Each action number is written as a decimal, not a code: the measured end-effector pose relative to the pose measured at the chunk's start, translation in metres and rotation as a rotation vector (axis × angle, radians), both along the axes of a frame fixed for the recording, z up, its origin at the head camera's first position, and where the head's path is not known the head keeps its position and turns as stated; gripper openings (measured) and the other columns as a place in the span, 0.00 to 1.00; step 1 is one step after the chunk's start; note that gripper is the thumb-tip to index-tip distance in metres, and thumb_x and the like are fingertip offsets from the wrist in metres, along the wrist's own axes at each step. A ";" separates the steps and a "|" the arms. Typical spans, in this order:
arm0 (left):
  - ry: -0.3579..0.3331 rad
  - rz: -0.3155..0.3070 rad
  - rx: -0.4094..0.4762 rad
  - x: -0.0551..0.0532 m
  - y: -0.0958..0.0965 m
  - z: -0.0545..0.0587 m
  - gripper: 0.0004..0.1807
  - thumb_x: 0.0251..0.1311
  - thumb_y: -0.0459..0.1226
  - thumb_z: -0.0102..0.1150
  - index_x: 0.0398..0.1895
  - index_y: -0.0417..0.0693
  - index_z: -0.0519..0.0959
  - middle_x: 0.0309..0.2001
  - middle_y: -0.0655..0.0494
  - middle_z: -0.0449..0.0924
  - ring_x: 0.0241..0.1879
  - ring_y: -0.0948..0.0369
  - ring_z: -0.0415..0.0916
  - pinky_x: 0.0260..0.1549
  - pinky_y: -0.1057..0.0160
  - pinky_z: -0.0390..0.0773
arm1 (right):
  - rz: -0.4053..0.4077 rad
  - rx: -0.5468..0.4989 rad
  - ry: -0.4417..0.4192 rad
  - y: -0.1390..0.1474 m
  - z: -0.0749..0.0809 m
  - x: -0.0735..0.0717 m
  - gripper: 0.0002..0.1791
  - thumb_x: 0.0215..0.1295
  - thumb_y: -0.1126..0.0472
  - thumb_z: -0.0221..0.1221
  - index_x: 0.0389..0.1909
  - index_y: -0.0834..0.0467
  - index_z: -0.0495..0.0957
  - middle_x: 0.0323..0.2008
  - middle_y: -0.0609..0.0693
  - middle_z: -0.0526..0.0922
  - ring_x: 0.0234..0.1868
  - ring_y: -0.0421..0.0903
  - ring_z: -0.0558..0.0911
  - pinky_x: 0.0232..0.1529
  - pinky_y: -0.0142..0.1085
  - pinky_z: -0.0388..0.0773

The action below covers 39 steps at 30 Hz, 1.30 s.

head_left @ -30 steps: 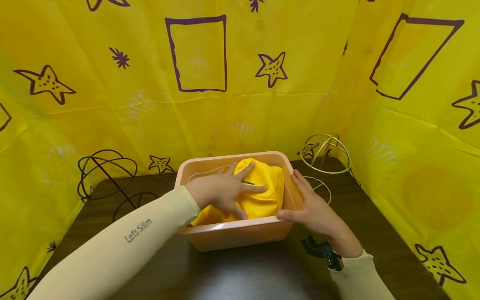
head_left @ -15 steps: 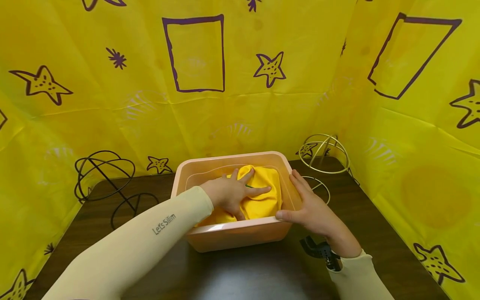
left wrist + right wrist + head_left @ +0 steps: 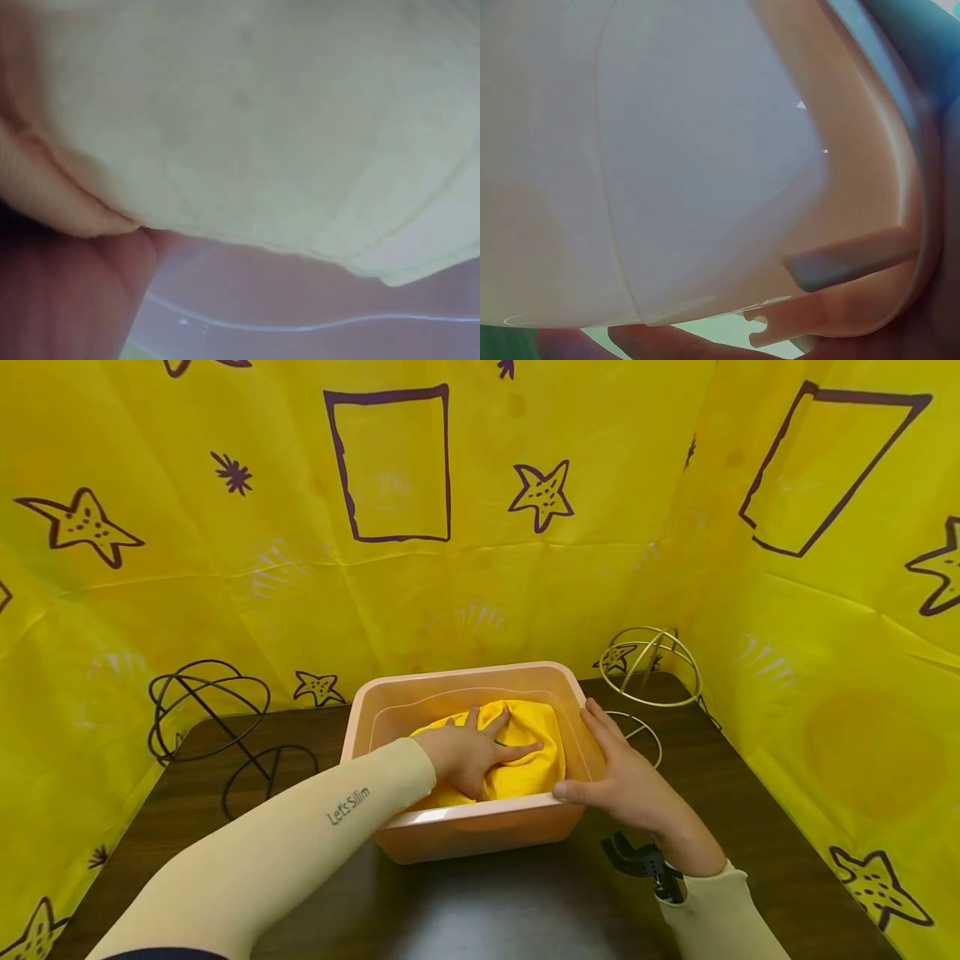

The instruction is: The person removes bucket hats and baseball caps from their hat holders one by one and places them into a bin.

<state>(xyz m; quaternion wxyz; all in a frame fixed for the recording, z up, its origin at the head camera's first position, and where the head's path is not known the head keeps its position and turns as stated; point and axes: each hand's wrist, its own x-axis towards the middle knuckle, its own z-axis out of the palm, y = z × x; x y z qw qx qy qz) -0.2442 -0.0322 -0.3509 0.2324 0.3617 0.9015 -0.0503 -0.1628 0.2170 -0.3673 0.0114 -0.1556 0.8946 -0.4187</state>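
A pink plastic tub (image 3: 480,827) stands on the dark table with a crumpled yellow cloth (image 3: 540,727) inside. My left hand (image 3: 467,760) reaches over the front rim and presses down on the cloth, its fingers spread and fairly straight. A bit of green shows between those fingers. My right hand (image 3: 633,785) holds the tub's near right corner, thumb on the front rim and fingers along the right side. In the right wrist view the tub wall (image 3: 705,165) fills most of the picture. A cream sleeve (image 3: 262,127) covers most of the left wrist view.
Black wire stands (image 3: 217,714) are at the back left of the dark wood table (image 3: 487,910). A pale gold wire stand (image 3: 652,668) is at the back right. Yellow sheeting (image 3: 480,577) with drawn stars encloses the table behind and on both sides.
My left hand has pushed lower and slightly right into the tub. Under it the cloth has sunk and flattened. My right hand stays at the corner.
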 end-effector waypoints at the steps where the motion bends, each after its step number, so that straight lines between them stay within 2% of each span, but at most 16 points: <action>1: 0.000 0.000 -0.009 0.000 0.000 -0.002 0.55 0.56 0.54 0.69 0.75 0.91 0.38 0.79 0.47 0.27 0.72 0.30 0.29 0.61 0.27 0.50 | 0.000 0.000 0.001 0.000 0.000 0.000 0.63 0.52 0.42 0.73 0.79 0.61 0.46 0.79 0.49 0.39 0.75 0.63 0.49 0.66 0.64 0.52; 10: -0.009 0.009 -0.028 0.001 0.000 -0.014 0.53 0.59 0.57 0.64 0.75 0.90 0.33 0.79 0.48 0.23 0.73 0.32 0.27 0.63 0.28 0.46 | 0.010 0.017 0.014 0.002 -0.002 -0.002 0.63 0.52 0.42 0.73 0.79 0.61 0.46 0.79 0.48 0.39 0.75 0.62 0.48 0.66 0.65 0.52; 19: -0.045 0.070 -0.073 0.001 0.000 -0.026 0.56 0.53 0.70 0.57 0.73 0.91 0.27 0.78 0.53 0.15 0.73 0.37 0.18 0.66 0.33 0.37 | 0.020 0.002 0.014 0.001 -0.004 -0.003 0.64 0.51 0.40 0.73 0.79 0.61 0.46 0.79 0.50 0.39 0.75 0.63 0.48 0.65 0.65 0.53; 28: -0.048 0.077 -0.073 -0.003 0.000 -0.032 0.55 0.52 0.74 0.51 0.72 0.91 0.23 0.77 0.55 0.12 0.72 0.39 0.13 0.67 0.34 0.34 | 0.019 0.007 0.012 0.001 -0.001 -0.005 0.64 0.51 0.41 0.73 0.79 0.61 0.46 0.79 0.50 0.39 0.75 0.63 0.47 0.66 0.65 0.52; 39: -0.115 0.112 -0.116 -0.015 0.003 -0.046 0.54 0.58 0.67 0.53 0.70 0.91 0.21 0.76 0.60 0.11 0.71 0.42 0.09 0.67 0.38 0.29 | 0.011 0.002 0.003 0.000 -0.002 -0.006 0.64 0.51 0.41 0.73 0.79 0.60 0.45 0.79 0.50 0.39 0.76 0.62 0.45 0.66 0.65 0.52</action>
